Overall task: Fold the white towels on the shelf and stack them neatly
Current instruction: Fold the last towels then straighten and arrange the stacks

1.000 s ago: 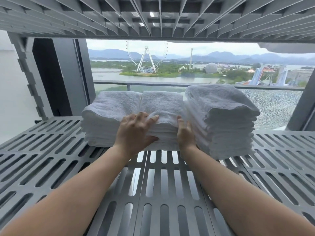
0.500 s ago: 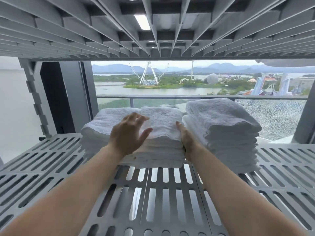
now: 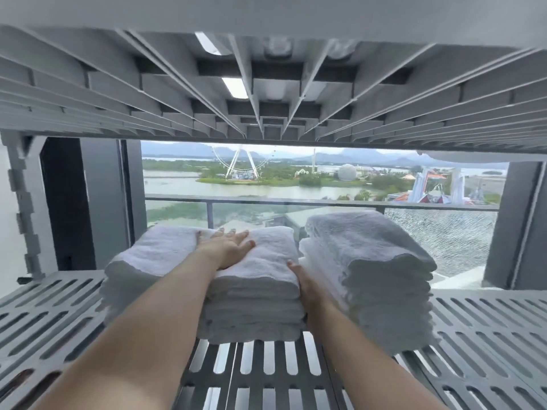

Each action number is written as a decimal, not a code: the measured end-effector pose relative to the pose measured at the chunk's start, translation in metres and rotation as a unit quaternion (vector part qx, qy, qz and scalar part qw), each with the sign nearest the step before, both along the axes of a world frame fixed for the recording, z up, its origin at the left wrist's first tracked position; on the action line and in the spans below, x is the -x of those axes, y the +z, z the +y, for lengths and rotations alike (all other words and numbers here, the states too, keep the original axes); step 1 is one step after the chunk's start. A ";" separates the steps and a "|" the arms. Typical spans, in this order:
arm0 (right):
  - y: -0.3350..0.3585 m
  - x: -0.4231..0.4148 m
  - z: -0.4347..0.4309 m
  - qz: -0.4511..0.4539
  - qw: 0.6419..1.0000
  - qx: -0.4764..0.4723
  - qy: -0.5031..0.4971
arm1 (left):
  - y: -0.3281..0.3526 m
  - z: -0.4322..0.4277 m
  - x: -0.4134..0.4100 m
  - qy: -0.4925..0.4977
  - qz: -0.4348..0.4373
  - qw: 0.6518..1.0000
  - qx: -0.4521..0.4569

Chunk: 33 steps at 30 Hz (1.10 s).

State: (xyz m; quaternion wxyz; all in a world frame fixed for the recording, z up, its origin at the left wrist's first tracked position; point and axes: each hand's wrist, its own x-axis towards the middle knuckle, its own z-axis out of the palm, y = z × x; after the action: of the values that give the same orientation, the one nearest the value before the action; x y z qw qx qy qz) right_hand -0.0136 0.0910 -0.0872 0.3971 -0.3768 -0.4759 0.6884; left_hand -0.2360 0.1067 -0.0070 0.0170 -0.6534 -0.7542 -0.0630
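Three stacks of folded white towels stood side by side on the grey slatted shelf point(image 3: 488, 329): the left stack point(image 3: 154, 261) at ten o'clock, the middle stack point(image 3: 260, 294) at centre and the taller right stack point(image 3: 376, 273) at two o'clock. The left hand point(image 3: 228, 247) lay flat and open on top of the middle stack, gripping nothing. The right hand point(image 3: 307, 288) pressed against that stack's right side, wedged between it and the right stack, its fingers mostly hidden, so I cannot tell its grip.

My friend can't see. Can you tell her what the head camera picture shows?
A person's left hand lies flat on top of the middle stack of folded white towels, while the right hand presses its right side. A second stack touches it on the left and a taller stack stands right, all on a grey slotted plastic shelf before a window.
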 end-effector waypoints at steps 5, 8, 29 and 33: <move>0.010 0.002 0.001 0.030 0.999 0.009 0.012 | 0.019 -0.003 -0.010 0.002 -0.008 0.999 0.033; 0.019 0.013 0.002 0.025 0.999 -0.038 0.002 | 0.020 -0.002 -0.014 -0.031 -0.017 0.999 0.039; 0.085 -0.012 -0.061 -0.351 0.839 -0.371 -0.189 | 0.033 -0.026 -0.039 0.011 -0.006 1.000 0.021; 0.142 -0.060 -0.080 -0.309 0.776 -0.473 -0.280 | 0.044 -0.039 -0.067 0.002 -0.042 0.999 -0.027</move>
State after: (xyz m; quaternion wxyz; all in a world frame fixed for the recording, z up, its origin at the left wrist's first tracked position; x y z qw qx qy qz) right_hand 0.0468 0.0110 0.0547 0.5319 -0.4507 -0.7123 0.0809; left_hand -0.1693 0.0675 0.0368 0.0036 -0.6477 -0.7539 -0.1105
